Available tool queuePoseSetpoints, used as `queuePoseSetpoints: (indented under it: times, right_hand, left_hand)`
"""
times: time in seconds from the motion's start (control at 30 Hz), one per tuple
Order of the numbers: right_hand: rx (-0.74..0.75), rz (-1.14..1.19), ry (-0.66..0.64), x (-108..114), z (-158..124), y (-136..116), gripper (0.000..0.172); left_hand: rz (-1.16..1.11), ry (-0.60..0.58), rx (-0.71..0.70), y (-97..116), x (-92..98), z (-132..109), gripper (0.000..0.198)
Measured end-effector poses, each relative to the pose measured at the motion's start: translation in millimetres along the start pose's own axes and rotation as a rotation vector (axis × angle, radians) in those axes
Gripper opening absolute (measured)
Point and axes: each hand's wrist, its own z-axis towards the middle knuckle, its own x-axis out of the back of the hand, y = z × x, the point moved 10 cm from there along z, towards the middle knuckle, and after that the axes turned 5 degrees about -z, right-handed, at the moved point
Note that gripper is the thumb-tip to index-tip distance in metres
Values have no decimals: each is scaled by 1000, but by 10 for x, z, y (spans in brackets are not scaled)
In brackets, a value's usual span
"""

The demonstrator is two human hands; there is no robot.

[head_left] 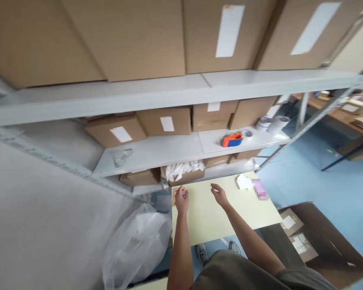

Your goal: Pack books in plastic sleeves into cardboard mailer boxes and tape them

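Head view: both grips over the pale tabletop (199, 220), left grip (182, 202) at its left end, right grip (219, 195) about mid-width toward the far edge.
Key relation: orange flat item (174, 198) lies immediately left of left grip, partly hidden behind it. Touching or just beside, can't say.
Nearer hand: left, clearly. Right grip is well apart from it, across bare tabletop.
Long axis: visible part of the orange item runs near-far, along the tabletop's left edge.
Left grip: fingers curled in, thumb opposed, small gap. Dark spot between the tips; can't make out if it's something held or just background.
Right grip: fingers loosely bent, thumb apart, nothing seen in it.
Right side: white pieces (244, 182) right of right grip and slightly far, near the far edge, not touched. Pink item (261, 190) just right of them, long axis slanting far-left to near-right.
Orange item look: flat, card-like, orange; markings too small to read.
White pieces look: thin, paper-like, angular, overlapping.
Pink item look: pixelated, detail lost.
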Motion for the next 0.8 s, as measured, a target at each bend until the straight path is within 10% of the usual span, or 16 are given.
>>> queuePoseSetpoints:
  times: [0.2,0.4,0.6,0.8]
  right_hand:
    - [54,32,121,1321,150,-351,52]
    - [197,-28,93,2097,801,-781,51]
    - [394,-352,93,2349,1809,-1568,55]
    - [518,-781,-49,2009,2392,-2146,58]
  left_hand:
    - [-24,-119,-188,1066,-798,63,51]
    - [-109,-167,-273,1980,-1471,121,52]
    - [-4,-265,-244,2196,-1911,26,49]
    - [103,-273,-311,2274,-1973,-192,41]
